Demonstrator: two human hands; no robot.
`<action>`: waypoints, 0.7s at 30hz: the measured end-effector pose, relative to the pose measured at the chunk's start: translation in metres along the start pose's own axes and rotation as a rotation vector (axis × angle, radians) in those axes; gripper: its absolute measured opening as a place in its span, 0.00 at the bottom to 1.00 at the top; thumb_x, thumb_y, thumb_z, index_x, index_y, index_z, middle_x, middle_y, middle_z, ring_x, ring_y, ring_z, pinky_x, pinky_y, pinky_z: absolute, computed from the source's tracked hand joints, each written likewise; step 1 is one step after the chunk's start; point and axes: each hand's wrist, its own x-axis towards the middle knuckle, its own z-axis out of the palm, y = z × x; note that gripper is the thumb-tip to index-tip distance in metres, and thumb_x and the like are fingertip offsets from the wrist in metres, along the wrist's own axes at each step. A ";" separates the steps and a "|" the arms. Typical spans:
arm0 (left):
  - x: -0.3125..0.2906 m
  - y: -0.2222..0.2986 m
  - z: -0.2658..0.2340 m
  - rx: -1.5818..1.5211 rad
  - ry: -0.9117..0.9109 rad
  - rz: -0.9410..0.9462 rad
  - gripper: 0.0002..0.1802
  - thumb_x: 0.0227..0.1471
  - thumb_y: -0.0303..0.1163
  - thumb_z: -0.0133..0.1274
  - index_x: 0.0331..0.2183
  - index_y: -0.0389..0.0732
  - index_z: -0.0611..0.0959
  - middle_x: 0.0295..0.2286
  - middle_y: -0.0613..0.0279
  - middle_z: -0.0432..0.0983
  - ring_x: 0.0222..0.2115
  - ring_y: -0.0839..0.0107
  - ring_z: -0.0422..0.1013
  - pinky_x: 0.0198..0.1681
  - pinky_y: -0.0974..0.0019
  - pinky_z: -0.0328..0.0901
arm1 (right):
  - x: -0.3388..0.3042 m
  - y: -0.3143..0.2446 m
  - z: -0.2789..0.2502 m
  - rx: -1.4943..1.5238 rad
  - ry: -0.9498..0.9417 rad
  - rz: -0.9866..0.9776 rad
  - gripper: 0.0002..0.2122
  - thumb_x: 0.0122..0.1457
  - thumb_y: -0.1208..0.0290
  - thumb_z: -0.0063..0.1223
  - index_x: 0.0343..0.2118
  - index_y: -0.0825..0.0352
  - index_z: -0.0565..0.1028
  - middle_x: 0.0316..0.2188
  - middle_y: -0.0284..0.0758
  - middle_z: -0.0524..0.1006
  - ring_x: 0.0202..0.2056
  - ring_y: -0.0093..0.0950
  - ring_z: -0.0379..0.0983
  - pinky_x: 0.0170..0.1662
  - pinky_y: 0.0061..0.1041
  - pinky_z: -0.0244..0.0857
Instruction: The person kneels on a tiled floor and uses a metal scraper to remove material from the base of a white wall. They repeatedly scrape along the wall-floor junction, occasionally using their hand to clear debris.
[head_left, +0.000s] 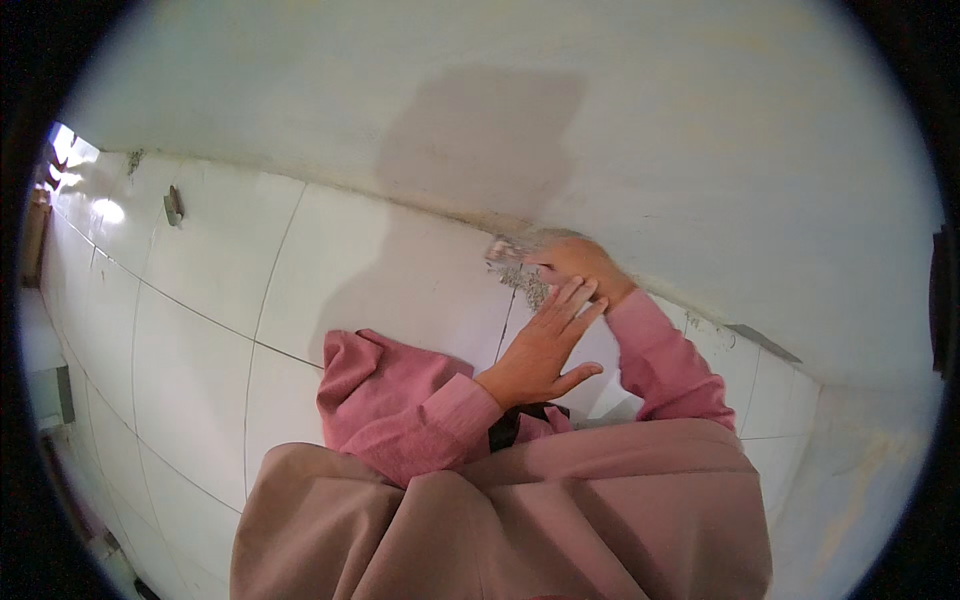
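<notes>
At the foot of the wall, my right hand (580, 265) is closed, its fingers curled toward a greyish, shiny thing (510, 250) smeared by motion; its kind cannot be made out. Crumbly grey debris (537, 290) lies on the tiles just under that hand. My left hand (545, 345) is held flat with fingers stretched out and thumb apart, nothing in it. Its fingertips overlap the right wrist in the picture; whether they touch is unclear. Pink sleeves cover both forearms.
A pale wall (700, 150) rises ahead from the white tiled floor (190, 320). A small greyish object (173, 206) lies on the far left tiles, near a patch of debris (135, 160). Against the wall at right is a flat grey strip (765, 342).
</notes>
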 end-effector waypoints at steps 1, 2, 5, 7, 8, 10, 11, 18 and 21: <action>0.001 0.000 0.001 0.014 -0.026 -0.005 0.44 0.50 0.48 0.52 0.60 0.34 0.54 0.59 0.38 0.45 0.62 0.42 0.39 0.64 0.48 0.36 | -0.014 0.006 -0.007 -0.016 -0.103 0.081 0.16 0.50 0.67 0.50 0.43 0.52 0.78 0.24 0.36 0.76 0.29 0.39 0.73 0.32 0.36 0.66; 0.001 0.001 0.003 0.018 -0.042 -0.006 0.44 0.50 0.48 0.52 0.60 0.34 0.54 0.60 0.38 0.45 0.62 0.42 0.39 0.64 0.48 0.36 | -0.029 0.009 -0.013 0.007 -0.102 0.100 0.16 0.50 0.67 0.50 0.43 0.52 0.77 0.24 0.36 0.75 0.28 0.39 0.73 0.31 0.36 0.66; 0.002 0.004 0.006 0.019 -0.028 -0.004 0.44 0.50 0.50 0.51 0.60 0.34 0.55 0.60 0.39 0.44 0.62 0.42 0.39 0.63 0.47 0.35 | -0.062 0.008 -0.029 -0.009 -0.081 0.154 0.16 0.50 0.66 0.51 0.45 0.52 0.77 0.23 0.37 0.75 0.27 0.39 0.72 0.30 0.35 0.65; 0.002 0.007 0.007 0.036 0.014 0.010 0.44 0.50 0.50 0.51 0.59 0.34 0.55 0.60 0.39 0.45 0.62 0.43 0.39 0.63 0.45 0.35 | -0.060 -0.003 -0.030 0.023 0.037 0.021 0.17 0.51 0.66 0.50 0.45 0.51 0.76 0.23 0.38 0.74 0.26 0.38 0.72 0.29 0.35 0.64; 0.001 0.008 0.006 0.056 0.047 0.026 0.44 0.50 0.50 0.51 0.59 0.34 0.56 0.60 0.39 0.45 0.62 0.43 0.39 0.63 0.45 0.35 | -0.050 -0.010 -0.026 0.047 0.012 0.003 0.17 0.51 0.66 0.50 0.46 0.51 0.76 0.23 0.39 0.74 0.26 0.39 0.71 0.28 0.35 0.63; -0.001 0.009 0.004 0.135 0.075 0.011 0.44 0.50 0.50 0.51 0.59 0.34 0.56 0.60 0.40 0.45 0.62 0.43 0.40 0.63 0.43 0.33 | -0.016 -0.025 -0.010 0.079 -0.027 -0.044 0.16 0.53 0.66 0.50 0.46 0.51 0.76 0.23 0.40 0.74 0.25 0.39 0.70 0.28 0.36 0.62; -0.003 0.009 0.002 0.192 0.072 -0.015 0.44 0.50 0.51 0.51 0.59 0.34 0.56 0.60 0.40 0.45 0.62 0.43 0.39 0.63 0.43 0.31 | -0.006 -0.032 -0.002 0.062 -0.013 -0.054 0.16 0.53 0.65 0.50 0.46 0.52 0.76 0.23 0.41 0.74 0.24 0.39 0.70 0.28 0.36 0.62; -0.001 0.002 -0.001 0.160 0.025 -0.081 0.41 0.53 0.48 0.48 0.60 0.35 0.55 0.60 0.41 0.46 0.63 0.46 0.39 0.63 0.43 0.28 | -0.049 -0.009 -0.007 0.050 -0.076 0.204 0.11 0.55 0.63 0.47 0.38 0.54 0.79 0.23 0.42 0.73 0.29 0.42 0.74 0.33 0.41 0.67; 0.003 -0.011 0.003 0.150 0.072 -0.163 0.40 0.53 0.43 0.48 0.60 0.33 0.53 0.59 0.42 0.48 0.62 0.46 0.41 0.63 0.44 0.31 | -0.102 -0.004 -0.019 -0.157 0.037 0.202 0.12 0.55 0.64 0.47 0.40 0.53 0.79 0.22 0.42 0.72 0.27 0.43 0.73 0.31 0.41 0.66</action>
